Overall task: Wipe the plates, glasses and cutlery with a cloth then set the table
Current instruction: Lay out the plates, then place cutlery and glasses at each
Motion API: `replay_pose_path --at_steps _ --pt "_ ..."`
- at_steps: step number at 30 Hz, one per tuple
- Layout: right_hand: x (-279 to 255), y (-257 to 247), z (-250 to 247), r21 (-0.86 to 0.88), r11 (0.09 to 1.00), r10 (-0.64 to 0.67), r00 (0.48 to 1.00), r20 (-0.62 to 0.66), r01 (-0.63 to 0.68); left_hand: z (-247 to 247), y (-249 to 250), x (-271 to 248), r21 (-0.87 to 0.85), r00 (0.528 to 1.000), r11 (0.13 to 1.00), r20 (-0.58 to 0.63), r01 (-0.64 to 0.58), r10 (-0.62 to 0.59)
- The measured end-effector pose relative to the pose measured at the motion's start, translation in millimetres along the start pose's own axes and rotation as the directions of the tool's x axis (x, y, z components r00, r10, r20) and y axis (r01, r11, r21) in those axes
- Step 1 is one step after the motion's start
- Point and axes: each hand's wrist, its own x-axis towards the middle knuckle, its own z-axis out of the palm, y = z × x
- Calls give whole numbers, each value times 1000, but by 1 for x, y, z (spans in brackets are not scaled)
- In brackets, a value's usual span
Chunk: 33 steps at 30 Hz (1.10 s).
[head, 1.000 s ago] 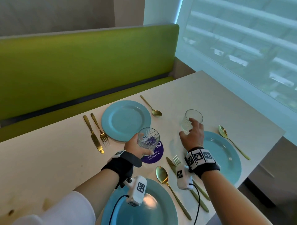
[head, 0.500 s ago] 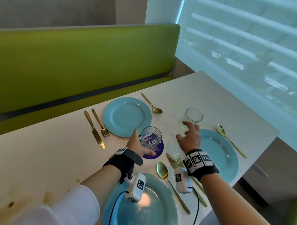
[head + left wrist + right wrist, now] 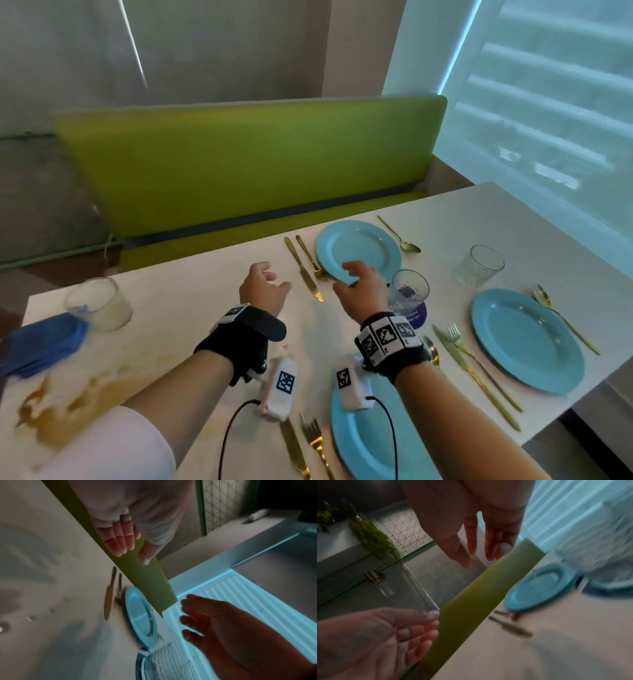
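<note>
Both hands hover empty over the white table [image 3: 191, 308], fingers loosely spread. My left hand [image 3: 277, 279] is left of a gold knife [image 3: 303, 269] and fork [image 3: 311, 257]. My right hand [image 3: 352, 277] is over the near rim of the far blue plate [image 3: 358, 251]. A patterned glass [image 3: 409, 289] stands on a purple coaster [image 3: 419, 317] just right of the right hand. A second glass [image 3: 483, 265] stands farther right. A third glass [image 3: 99, 303] stands at the far left beside a blue cloth [image 3: 41, 342]. The left wrist view shows straight fingers [image 3: 120, 540] holding nothing.
Two more blue plates lie at the right [image 3: 524, 339] and near edge [image 3: 363, 435], each with gold cutlery beside it. A brown stain [image 3: 68, 404] marks the table's left part. A green bench [image 3: 239, 164] runs behind the table. A window is on the right.
The left hand let go of the patterned glass, now on the coaster. The right hand let go of the other glass. Both hands moved left, and the view swung left onto a third glass and cloth.
</note>
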Motion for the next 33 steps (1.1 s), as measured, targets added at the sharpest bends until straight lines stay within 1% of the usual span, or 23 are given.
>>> replay_pose_path --at_steps 3,4,5,10,13,16,18,22,25,29,33 --pt "-20 -43 63 68 996 38 982 183 -51 -62 -21 -2 -62 990 998 -142 -11 2" --pt "-27 -57 87 70 995 46 973 227 -64 -83 -30 -3 -70 984 997 -179 -10 -2" --pt "-28 -62 101 73 994 58 966 251 -78 -92 -33 -4 -73 979 997 -201 -5 -10" --pt "-48 -120 205 73 997 -17 910 415 -14 -184 -81 -4 -121 930 992 -358 40 -81" --pt "-50 -146 258 47 998 -52 883 467 34 -225 -112 -3 -132 903 989 -411 73 -121" --pt "-45 -158 300 23 998 -62 874 481 58 -250 -141 -4 -153 883 982 -440 108 -165" --pt "-40 -164 321 21 996 -85 878 470 85 -260 -160 -4 -159 871 978 -452 135 -193" --pt "-34 -167 350 102 992 -112 897 427 75 -271 -186 0 -186 851 969 -471 162 -233" --pt "-33 -166 363 142 986 -133 909 396 82 -276 -196 3 -205 846 966 -476 158 -240" --pt "-33 -167 373 159 983 -146 928 343 96 -277 -204 4 -214 850 966 -471 148 -234" --pt "-36 -167 368 153 982 -150 941 304 108 -279 -205 0 -194 856 970 -466 147 -223"
